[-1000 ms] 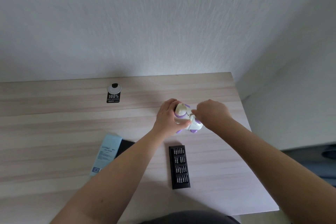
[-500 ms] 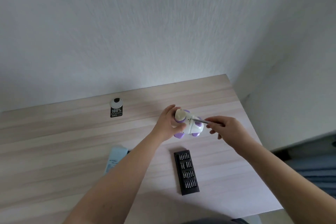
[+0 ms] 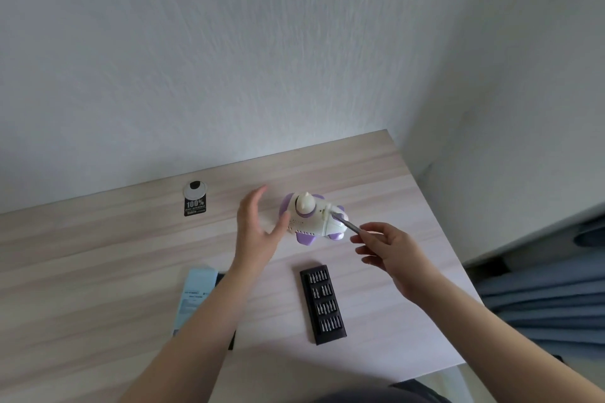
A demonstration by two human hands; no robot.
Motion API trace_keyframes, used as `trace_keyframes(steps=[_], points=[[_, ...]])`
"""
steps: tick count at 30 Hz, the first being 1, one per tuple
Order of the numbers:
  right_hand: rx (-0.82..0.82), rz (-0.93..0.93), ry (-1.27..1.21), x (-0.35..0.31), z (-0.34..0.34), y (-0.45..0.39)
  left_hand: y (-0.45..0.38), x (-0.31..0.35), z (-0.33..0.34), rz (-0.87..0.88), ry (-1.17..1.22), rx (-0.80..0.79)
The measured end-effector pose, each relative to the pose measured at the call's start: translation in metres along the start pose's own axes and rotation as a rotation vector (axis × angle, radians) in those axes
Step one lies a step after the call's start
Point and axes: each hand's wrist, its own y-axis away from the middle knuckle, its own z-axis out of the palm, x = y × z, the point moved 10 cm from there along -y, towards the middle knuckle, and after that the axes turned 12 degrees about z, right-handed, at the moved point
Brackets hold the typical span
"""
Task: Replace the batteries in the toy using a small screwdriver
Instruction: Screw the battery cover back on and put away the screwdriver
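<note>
A pale textured wall is seen behind a light wood-grain table, whose right edge stands near a corner of the room.

Near the far right part of the table the toy is found, white with purple patches, a pointed cream piece standing up on its top.

The left hand is held wide open just left of the toy, fingers straight and spread, palm turned toward the toy. Nothing is gripped by it. Its thumb tip lies right at the toy's left flank; whether contact is made cannot be told.

The right hand is curled, and the small screwdriver is pinched between thumb and fingers at its handle end. The slim grey shaft is angled up and to the left, and its tip is met with the white right side of the toy, beside a purple patch. The exact spot of contact is too small to be made out.

In front of the toy, between the two forearms, a black bit case is laid open on the table, rows of metal bits seen in it. To the left, a light blue leaflet is partly covered by the left forearm, with a dark item under it at its right edge. Further back on the left a black tag marked "100%" is seen, a round white-and-black piece at its top.
</note>
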Motion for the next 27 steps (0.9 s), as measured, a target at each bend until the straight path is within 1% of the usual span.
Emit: trace_keyframes(steps=[1,3,7,9,13,16,18,20,22,27], points=[[-0.007,0.01,-0.011,0.002,0.001,0.001,0.009,0.004,-0.005,-0.009,0.027,0.02],[-0.015,0.03,-0.032,0.007,0.005,0.003,0.027,0.012,-0.003,-0.049,0.069,-0.003],[-0.027,0.068,-0.021,0.017,0.019,0.004,0.055,0.025,0.026,-0.185,0.179,-0.181],[-0.043,0.082,0.002,0.022,0.03,0.006,0.063,0.03,0.04,-0.249,0.237,-0.239],[-0.082,0.083,0.076,0.028,0.051,0.01,0.071,0.027,0.048,-0.362,0.304,-0.205],[-0.092,0.084,0.113,0.034,0.06,0.011,0.074,0.022,0.047,-0.427,0.413,-0.165],[-0.063,0.059,0.17,0.034,0.06,0.011,0.074,0.02,0.043,-0.435,0.433,-0.149],[0.023,0.0,0.286,0.03,0.054,0.009,0.075,0.018,0.039,-0.425,0.413,-0.157],[0.086,-0.051,0.351,0.024,0.049,0.007,0.074,0.018,0.035,-0.402,0.393,-0.181],[0.085,-0.156,0.373,0.001,0.061,0.01,0.076,0.025,0.03,-0.33,0.34,-0.327]])
